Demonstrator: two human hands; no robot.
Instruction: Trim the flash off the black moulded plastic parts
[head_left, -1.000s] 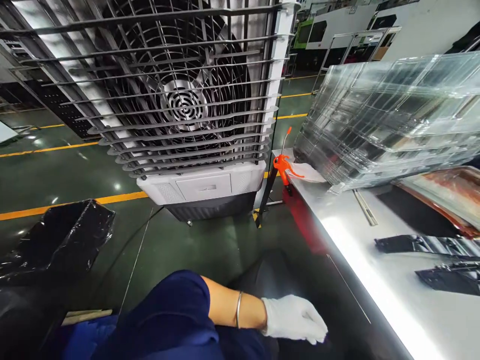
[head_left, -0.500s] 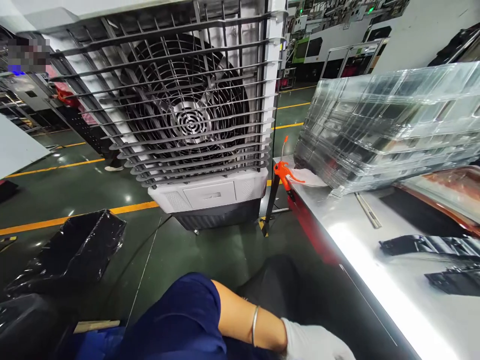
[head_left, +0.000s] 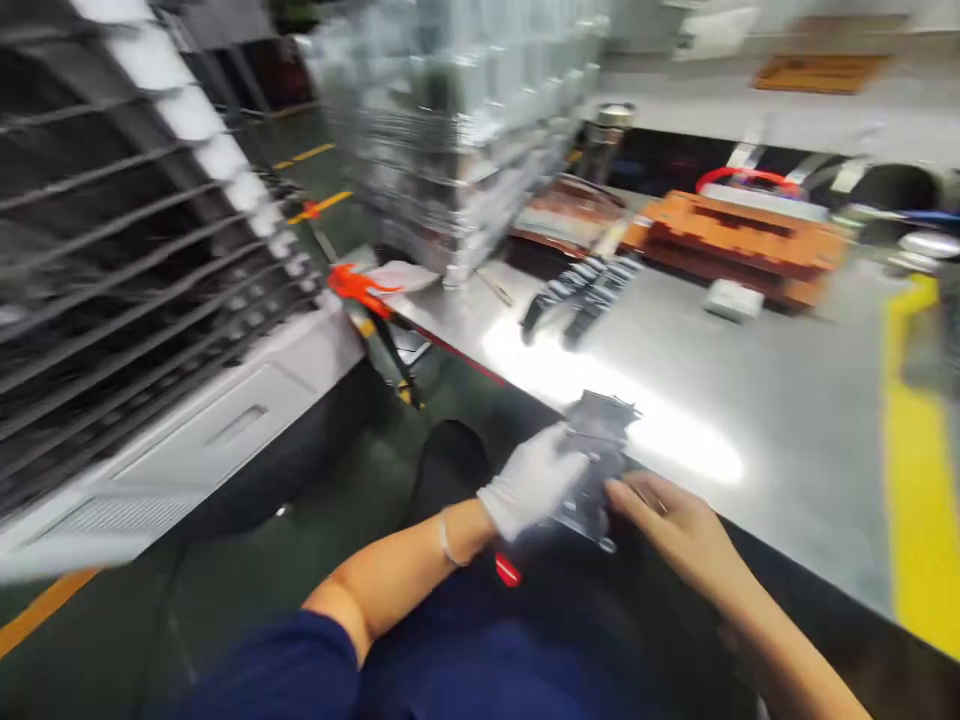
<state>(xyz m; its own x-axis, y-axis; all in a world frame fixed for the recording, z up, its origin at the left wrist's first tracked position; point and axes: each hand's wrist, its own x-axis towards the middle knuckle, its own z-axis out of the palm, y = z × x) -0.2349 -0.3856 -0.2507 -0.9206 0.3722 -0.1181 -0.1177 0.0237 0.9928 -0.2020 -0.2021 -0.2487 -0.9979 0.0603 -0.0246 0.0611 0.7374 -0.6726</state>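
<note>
My left hand (head_left: pixel 534 482), in a white glove, is closed on a flat dark plastic part (head_left: pixel 596 455) with small holes and a jagged far end. The part is held tilted at the near edge of the metal table (head_left: pixel 810 400). At its right edge is my bare right hand (head_left: pixel 667 515), thumb and fingers curled together. Blur hides what, if anything, these fingers pinch. Farther back on the table lie ribbed black strips (head_left: pixel 585 295), side by side.
A stack of clear plastic trays (head_left: pixel 457 130) stands at the table's far left. An orange air gun (head_left: pixel 360 287) hangs at the corner. An orange block fixture (head_left: pixel 750 240) and a small white block (head_left: pixel 735 300) sit farther back. A large fan cooler (head_left: pixel 247 420) stands left.
The view has swung right toward the table. Both hands and the dark part have come into full view; earlier only the left forearm and part of its glove showed.
</note>
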